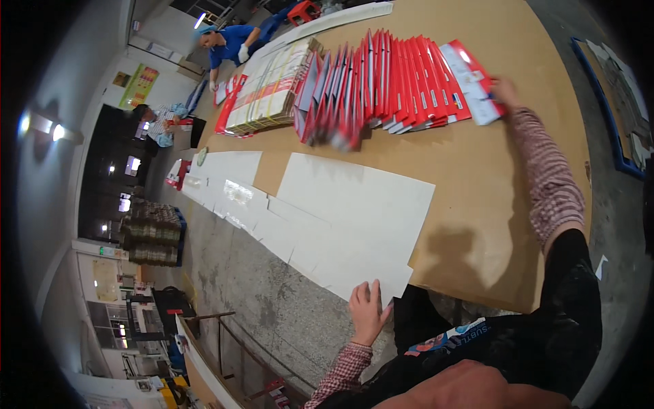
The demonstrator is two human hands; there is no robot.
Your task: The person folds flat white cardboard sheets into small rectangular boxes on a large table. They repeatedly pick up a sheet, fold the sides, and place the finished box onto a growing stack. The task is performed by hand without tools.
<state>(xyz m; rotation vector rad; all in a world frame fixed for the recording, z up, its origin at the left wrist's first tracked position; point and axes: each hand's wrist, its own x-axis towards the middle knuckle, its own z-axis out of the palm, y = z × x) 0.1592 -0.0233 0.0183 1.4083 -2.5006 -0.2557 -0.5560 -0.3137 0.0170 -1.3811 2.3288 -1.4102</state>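
My left hand [368,313] rests with fingers spread at the near edge of a large white sheet of board [368,204] lying on the table. My right arm reaches far across to the right end of a long row of red and white flat-folded cartons [422,82]. There my right hand [505,93] grips the edge of the end carton [470,78], which leans away from the row and shows its pale printed side. My fingertips are partly hidden by it. The cartons overlap like a fan, and the row's near left part is blurred.
Left of the row stands a strapped stack of pale flat cartons [272,88]. A person in a blue shirt [231,44] works at the table's far end; another person [163,123] is beyond. Stacked pallets [153,232] stand on the left, a blue-edged board rack [613,109] on the right.
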